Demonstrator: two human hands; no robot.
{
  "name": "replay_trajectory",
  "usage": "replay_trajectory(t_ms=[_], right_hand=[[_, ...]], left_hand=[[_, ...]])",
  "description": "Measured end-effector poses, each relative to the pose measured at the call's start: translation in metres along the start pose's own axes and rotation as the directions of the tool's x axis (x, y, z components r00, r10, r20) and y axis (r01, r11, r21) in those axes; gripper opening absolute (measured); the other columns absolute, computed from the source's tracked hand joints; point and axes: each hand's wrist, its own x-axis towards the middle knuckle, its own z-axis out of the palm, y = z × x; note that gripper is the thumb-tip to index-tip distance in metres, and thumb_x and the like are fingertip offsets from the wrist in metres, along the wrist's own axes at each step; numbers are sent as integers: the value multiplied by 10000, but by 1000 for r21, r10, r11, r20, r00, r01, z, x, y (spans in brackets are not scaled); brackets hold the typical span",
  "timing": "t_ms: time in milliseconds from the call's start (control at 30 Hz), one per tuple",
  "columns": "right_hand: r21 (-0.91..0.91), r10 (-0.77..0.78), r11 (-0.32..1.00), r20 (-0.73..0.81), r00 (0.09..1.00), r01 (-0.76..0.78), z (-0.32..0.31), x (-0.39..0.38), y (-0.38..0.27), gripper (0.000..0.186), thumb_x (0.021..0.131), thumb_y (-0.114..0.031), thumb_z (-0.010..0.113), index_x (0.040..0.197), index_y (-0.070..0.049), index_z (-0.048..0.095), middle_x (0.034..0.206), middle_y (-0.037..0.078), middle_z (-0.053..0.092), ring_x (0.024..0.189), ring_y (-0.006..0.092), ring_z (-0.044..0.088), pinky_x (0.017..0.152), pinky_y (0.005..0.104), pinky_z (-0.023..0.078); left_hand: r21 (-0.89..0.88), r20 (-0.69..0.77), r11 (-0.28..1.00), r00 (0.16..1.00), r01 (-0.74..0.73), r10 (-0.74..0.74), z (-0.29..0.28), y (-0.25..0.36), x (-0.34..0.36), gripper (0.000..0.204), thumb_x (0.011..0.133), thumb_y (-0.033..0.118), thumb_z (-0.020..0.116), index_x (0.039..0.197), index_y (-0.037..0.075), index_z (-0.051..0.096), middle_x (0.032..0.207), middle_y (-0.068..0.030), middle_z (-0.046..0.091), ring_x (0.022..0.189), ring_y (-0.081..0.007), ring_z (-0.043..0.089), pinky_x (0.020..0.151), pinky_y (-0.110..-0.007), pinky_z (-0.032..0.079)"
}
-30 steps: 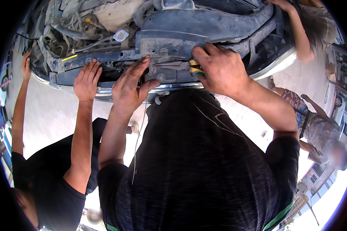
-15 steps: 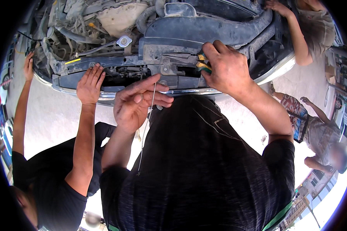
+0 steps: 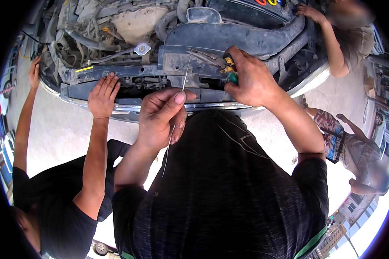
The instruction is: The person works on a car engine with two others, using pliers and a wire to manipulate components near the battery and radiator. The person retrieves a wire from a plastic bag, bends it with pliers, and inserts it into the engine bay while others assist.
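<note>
My left hand (image 3: 159, 115) is closed, its thumb and fingers pinching a thin, pale wire (image 3: 185, 79). The wire runs up past my thumb, and its lower end hangs over my dark shirt. Closed around the yellow and green handles of long-nose pliers (image 3: 209, 58) is my right hand (image 3: 256, 81). The pliers point left, and their jaw tips are at the wire's upper end; whether they grip it I cannot tell. Both hands are over the front edge of a car's open engine bay, above the dark front panel (image 3: 129, 69).
On the left, another person's hand (image 3: 103, 96) rests on the car's front panel. A further person's hand (image 3: 310, 14) is at the bay's far right. A round metal cap (image 3: 141, 49) and a black plastic duct (image 3: 242, 36) are in the bay. Someone (image 3: 354, 146) is behind at right.
My left fingers have closed from a looser, spread hold into a pinch on the wire, which has moved up and right. The pliers' jaws have lifted toward the wire's upper end.
</note>
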Motion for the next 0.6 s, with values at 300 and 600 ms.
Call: replay_trajectory(t_ms=[300,600], right_hand=[[-164,-149,980,-236,960,111,7,1,6,433,607,-85,652,1004,-18,494,903,174,521,890,367,546,755,438,468],[-209,-161,972,-250,955,110,15,2,5,458,570,-86,712,974,-43,502,888,141,519,849,330,566,696,406,490]], left_hand=[[-10,-39,1000,999,-4,4,2,0,-6,256,948,172,488,953,-65,585,434,-60,462,255,-103,386,257,-220,330],[-113,-42,994,999,-16,12,-1,-9,-9,266,964,169,450,973,-69,570,420,-43,438,249,-98,370,247,-223,324]])
